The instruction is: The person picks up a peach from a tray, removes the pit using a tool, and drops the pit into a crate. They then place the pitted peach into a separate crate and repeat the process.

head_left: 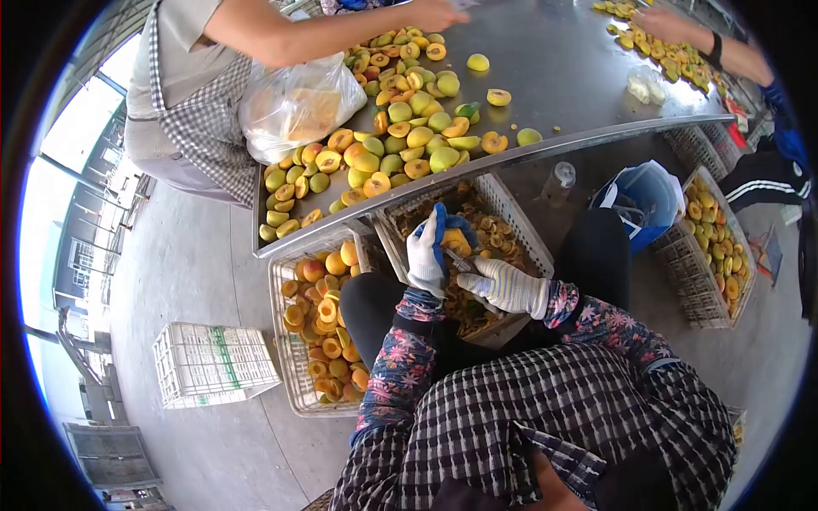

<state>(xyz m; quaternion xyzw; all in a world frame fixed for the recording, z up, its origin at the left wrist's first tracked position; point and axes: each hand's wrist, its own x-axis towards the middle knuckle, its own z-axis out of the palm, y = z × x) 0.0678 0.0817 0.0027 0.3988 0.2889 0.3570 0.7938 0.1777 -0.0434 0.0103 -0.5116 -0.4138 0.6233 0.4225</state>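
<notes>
My left hand [426,253], in a white glove with a blue palm, is closed on an orange-yellow peach half [457,242]. My right hand [511,286], in a striped knit glove, is closed around a slim tool [464,265] whose tip is at the fruit; its exact kind I cannot make out. Both hands are above a crate [530,226] of pits and fruit scraps between my knees. Beside my left knee stands a white plastic crate [294,396] full of peach halves [328,311].
A metal table [545,77] with a raised edge holds many cut fruits [409,128] and a plastic bag [298,106]. A co-worker's arm [298,38] and another's hand [669,25] reach over it. Around me are a blue bucket [648,200], a fruit crate [694,285] and a white crate [213,362].
</notes>
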